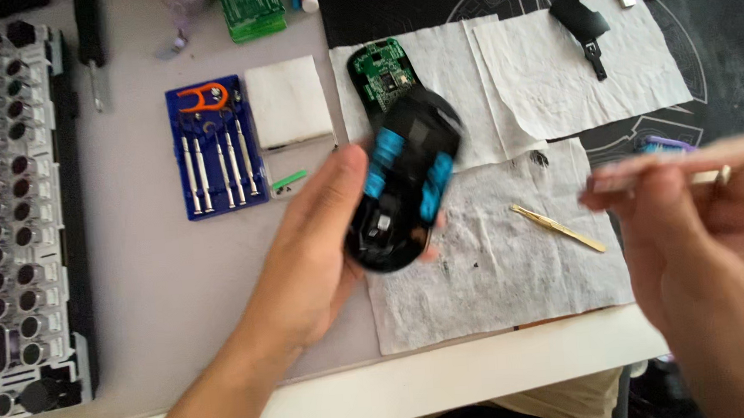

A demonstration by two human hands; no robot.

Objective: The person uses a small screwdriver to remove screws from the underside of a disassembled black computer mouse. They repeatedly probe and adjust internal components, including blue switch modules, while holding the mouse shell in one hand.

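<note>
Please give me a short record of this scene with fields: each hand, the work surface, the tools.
Left hand: holds black mouse shell with blue inner parts
Right hand: holds thin blurred stick-like tool
Surface: stained white paper towel on grey table
Tools: brass tweezers on towel; blue screwdriver tray
Also: green circuit board, keyboard without keycaps

Five slim silver-shafted screwdrivers (221, 169) lie in one blue plastic tray (178, 153), left of the left hand's fingers. Three crumpled white paper tissues (515, 260) spread beyond those fingertips. One thin brass-coloured tweezer (558, 228) lies between both hands' fingers. One green circuit board (387, 74) sits above.
</note>
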